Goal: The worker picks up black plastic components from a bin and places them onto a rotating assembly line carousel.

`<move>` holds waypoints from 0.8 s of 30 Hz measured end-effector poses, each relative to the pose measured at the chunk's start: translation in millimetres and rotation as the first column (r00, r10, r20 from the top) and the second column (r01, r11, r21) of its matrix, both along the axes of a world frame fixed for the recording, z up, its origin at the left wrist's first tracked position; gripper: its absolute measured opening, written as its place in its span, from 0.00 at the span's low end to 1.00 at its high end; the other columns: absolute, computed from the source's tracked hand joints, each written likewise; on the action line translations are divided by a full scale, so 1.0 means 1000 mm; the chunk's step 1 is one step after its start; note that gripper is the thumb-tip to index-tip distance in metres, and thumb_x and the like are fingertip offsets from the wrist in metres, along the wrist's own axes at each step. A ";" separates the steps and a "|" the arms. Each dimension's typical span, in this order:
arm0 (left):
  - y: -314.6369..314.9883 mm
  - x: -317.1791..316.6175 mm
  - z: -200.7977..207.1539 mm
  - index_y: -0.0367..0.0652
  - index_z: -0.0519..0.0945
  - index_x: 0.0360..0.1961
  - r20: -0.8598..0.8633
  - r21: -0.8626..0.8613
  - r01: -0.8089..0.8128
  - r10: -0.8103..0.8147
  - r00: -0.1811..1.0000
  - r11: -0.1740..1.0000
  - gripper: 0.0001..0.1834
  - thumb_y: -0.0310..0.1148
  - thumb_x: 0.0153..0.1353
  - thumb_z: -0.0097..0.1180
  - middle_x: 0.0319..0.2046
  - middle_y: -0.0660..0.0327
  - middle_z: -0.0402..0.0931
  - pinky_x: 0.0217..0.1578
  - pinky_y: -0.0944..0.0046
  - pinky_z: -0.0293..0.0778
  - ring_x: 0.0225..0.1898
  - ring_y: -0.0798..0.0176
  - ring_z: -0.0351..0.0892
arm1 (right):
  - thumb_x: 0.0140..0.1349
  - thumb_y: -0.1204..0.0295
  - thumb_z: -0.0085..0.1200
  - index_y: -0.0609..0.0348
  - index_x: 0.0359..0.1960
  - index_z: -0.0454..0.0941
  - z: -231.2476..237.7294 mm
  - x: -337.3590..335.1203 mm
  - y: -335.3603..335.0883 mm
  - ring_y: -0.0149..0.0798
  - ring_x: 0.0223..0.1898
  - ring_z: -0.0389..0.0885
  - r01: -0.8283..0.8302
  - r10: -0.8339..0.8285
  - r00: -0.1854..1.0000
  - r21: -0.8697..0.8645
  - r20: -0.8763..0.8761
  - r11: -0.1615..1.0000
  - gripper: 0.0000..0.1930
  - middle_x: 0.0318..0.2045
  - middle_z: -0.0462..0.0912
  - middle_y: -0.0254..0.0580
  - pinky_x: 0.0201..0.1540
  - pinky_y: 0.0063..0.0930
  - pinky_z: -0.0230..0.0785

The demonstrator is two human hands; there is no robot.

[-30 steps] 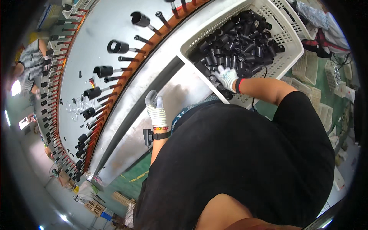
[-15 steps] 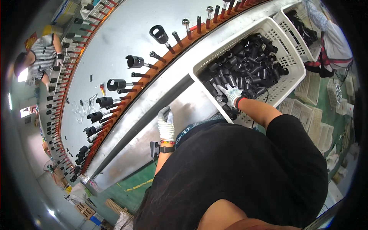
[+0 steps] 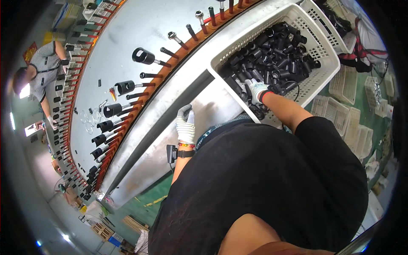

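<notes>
My right hand [image 3: 257, 91], in a white knit glove with a red cuff, reaches into a white perforated plastic basket [image 3: 324, 85]. Its fingers bend down onto a black cylindrical part [image 3: 244, 96] among a heap of short black tubes [image 3: 278, 59]; the fingertips are partly hidden there. Over the bare metal ledge [image 3: 216, 102] hovers my left hand [image 3: 185, 124], gloved in white with grey fingertips. Thumb and fingers stand apart, holding nothing. A beaded bracelet and a black strapped device [image 3: 172, 154] are on that wrist.
A curved line of red-based spindles [image 3: 142, 100] runs past the ledge, several carrying black cups [image 3: 124, 87]. Across it, a person in a striped shirt [image 3: 46, 63] works at the far row. More white crates [image 3: 330, 112] stand on the green floor at right.
The spindles with their cups have shifted down and to the left along the curve. My right hand's fingers are more bent among the parts. The other person's lower hand has moved down the row.
</notes>
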State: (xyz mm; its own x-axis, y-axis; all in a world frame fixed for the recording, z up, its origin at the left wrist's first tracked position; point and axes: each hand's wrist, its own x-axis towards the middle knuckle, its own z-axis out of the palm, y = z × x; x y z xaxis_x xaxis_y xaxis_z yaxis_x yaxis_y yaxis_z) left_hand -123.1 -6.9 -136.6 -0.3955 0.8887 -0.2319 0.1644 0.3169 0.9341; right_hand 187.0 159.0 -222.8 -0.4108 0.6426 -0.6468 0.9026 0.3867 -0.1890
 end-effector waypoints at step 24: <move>0.083 0.075 0.106 0.44 0.61 0.68 -0.017 0.250 0.445 -0.456 0.890 0.860 0.39 0.39 0.57 0.64 0.56 0.47 0.72 0.57 0.59 0.71 0.57 0.57 0.74 | 0.53 0.59 0.66 0.62 0.42 0.83 0.185 -0.037 0.025 0.47 0.39 0.84 0.044 -0.314 0.699 -0.400 -0.643 0.915 0.20 0.37 0.86 0.50 0.44 0.33 0.74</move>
State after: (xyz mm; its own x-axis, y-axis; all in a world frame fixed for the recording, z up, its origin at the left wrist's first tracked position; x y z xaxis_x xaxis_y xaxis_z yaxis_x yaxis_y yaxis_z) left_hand -47.8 75.7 -30.4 0.0666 0.9978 0.0042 0.1948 -0.0171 0.9807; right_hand 149.9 183.6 -38.1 -0.7209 0.5546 -0.4157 0.5126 0.0230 -0.8583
